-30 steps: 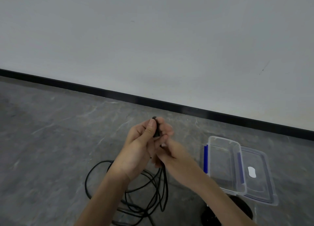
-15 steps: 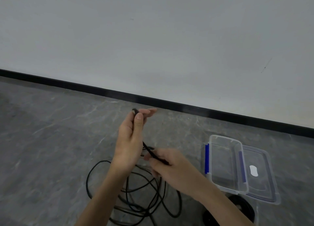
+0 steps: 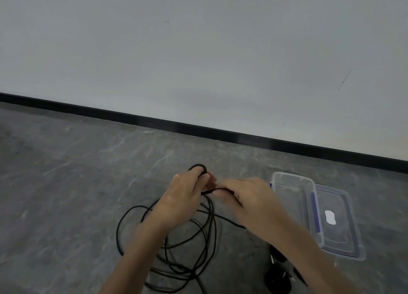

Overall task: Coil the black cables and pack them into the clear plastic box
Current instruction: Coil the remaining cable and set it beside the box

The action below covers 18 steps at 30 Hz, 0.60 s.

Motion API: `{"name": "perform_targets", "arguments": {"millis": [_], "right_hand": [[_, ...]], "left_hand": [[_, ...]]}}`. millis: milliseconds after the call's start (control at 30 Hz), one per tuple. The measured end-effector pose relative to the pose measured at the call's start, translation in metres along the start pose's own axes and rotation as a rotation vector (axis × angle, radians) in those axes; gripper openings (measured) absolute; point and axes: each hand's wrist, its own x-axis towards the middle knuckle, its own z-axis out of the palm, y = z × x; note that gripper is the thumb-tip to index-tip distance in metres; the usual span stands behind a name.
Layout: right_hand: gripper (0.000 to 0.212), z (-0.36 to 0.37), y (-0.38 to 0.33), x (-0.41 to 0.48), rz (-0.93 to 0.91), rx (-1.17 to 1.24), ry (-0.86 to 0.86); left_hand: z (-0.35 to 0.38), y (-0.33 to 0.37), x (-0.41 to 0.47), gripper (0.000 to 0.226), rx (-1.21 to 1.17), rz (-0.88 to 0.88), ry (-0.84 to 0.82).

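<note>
Matt black rubbery cable point(image 3: 167, 247); clear, glossy plastic box point(image 3: 293, 196) and its lid point(image 3: 337, 240); grey marbled floor point(image 3: 66, 183), smooth; matt painted wall point(image 3: 198, 50); glossy black skirting point(image 3: 154, 119).

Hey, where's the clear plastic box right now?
In the head view, the clear plastic box sits on the grey floor at the right, just right of the right hand, with its lid next to it on the right.

2 hands point(image 3: 179, 202) point(image 3: 250, 199), 1 box point(image 3: 289, 197), 1 lid point(image 3: 344, 207)
</note>
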Motion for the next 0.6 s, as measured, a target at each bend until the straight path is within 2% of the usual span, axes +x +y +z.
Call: {"name": "perform_targets", "arguments": {"millis": [100, 267, 367, 533, 600], "right_hand": [[0.039, -0.007, 0.006, 0.001, -0.050, -0.036, 0.127], [0.035, -0.013, 0.024, 0.002, -0.063, 0.073, 0.256], [0.029, -0.015, 0.025, 0.003, -0.058, 0.166, 0.301], [0.027, -0.021, 0.022, 0.003, 0.059, 0.462, 0.197], [0.025, -0.020, 0.021, 0.003, 0.079, 0.510, 0.172]], "left_hand": [[0.002, 0.004, -0.005, 0.032, -0.018, -0.052, -0.168], [0.003, 0.016, -0.011, 0.042, -0.508, -0.144, -0.347], [0.001, 0.026, -0.015, 0.046, -0.618, -0.144, -0.423], [-0.001, 0.031, -0.017, 0.041, -0.796, -0.089, -0.517], [-0.002, 0.031, -0.018, 0.037, -0.866, -0.061, -0.532]]}}
